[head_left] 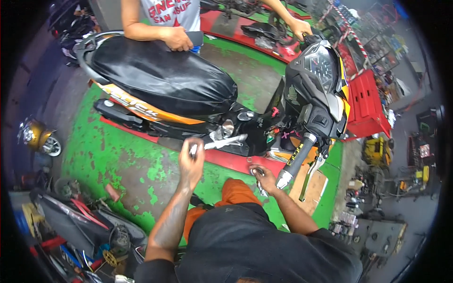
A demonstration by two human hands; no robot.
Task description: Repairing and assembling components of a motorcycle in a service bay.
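A black and orange scooter (179, 89) stands across the green floor in front of me, seat to the left, handlebar to the right. My left hand (191, 160) is raised by its footboard, fingers closed on a small silver tool (194, 149), close to a bright metal part (226, 141) on the footboard. My right hand (264, 177) is lower, under the grey handlebar grip (295, 162), shut on a metal tool (260, 185). My orange-clad knee (233, 195) is below both hands.
Another person stands behind the scooter, one hand (177, 40) on the seat holding a dark phone, the other (301, 28) at the far handlebar. A red tool cabinet (368, 101) stands right. Scooter parts (89, 226) lie lower left; a cardboard piece (314, 188) lies on the floor.
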